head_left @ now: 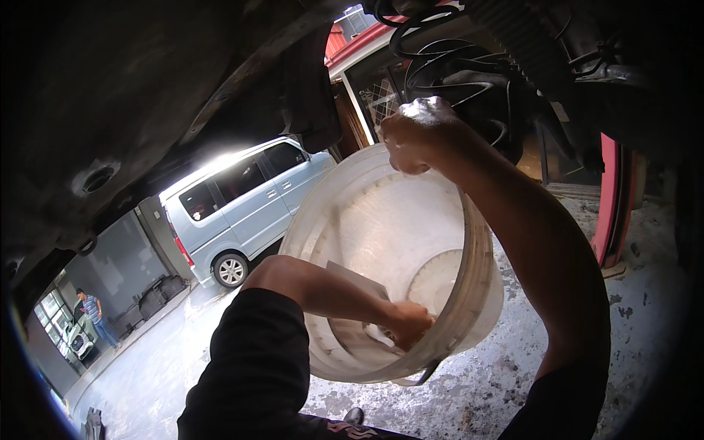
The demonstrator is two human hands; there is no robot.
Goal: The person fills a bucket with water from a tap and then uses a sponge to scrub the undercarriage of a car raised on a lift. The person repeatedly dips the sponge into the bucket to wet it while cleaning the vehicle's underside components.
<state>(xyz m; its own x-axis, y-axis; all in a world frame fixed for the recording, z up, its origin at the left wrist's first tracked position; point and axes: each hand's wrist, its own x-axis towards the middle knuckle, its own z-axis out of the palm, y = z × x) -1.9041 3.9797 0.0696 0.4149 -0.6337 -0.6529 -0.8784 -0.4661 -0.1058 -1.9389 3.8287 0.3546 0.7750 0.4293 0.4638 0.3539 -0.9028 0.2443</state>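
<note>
A large, round, translucent whitish plastic tub (pixel 381 220) is tilted in front of me, its wide mouth facing me. My right hand (pixel 424 136) is closed at the tub's upper rim, with the fingers curled over it. My left hand (pixel 411 323) reaches inside the tub, near its lower wall, with the fingers bent in. What those fingers hold, if anything, is hidden. Behind the left forearm, a flat greyish piece (pixel 357 279) shows inside the tub. A dark curved handle (pixel 427 372) hangs at the tub's lower edge.
Overhead is a dark vehicle underside (pixel 147 95), with black hoses (pixel 455 59) at upper right. A light blue van (pixel 249 198) is parked beyond the tub. A red post (pixel 614 198) rises at right. Another person (pixel 94 314) stands far left on the worn painted floor (pixel 161 381).
</note>
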